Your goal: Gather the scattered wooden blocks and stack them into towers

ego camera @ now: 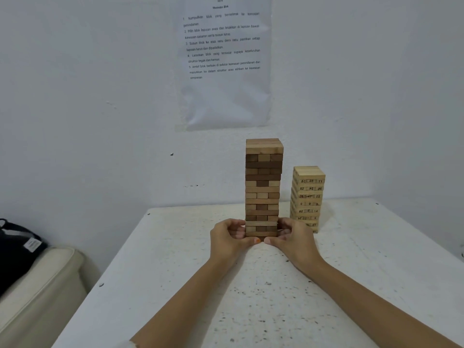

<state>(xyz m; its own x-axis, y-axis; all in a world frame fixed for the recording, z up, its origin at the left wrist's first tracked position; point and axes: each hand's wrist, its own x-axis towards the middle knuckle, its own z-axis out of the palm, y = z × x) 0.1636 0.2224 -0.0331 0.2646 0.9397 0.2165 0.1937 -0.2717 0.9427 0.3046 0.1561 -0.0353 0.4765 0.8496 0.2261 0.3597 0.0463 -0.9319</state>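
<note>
Cupping the base of the tall mixed-brown wooden block tower (263, 187), my left hand (229, 237) and right hand (292, 237) curl round its lowest layers, thumbs nearly meeting in front. It stands upright, long axis vertical, near the far edge of the white speckled table (175, 272). Just right of it, partly behind my right hand, stands a shorter pale numbered block tower (307, 194). Left of it the tabletop runs on to its side edge.

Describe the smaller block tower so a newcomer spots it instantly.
On the white table stand two block towers. The smaller tower stands right of the taller tower, gripped low by the left hand and right hand. Only it is uniformly pale, with printed numbers.
</note>
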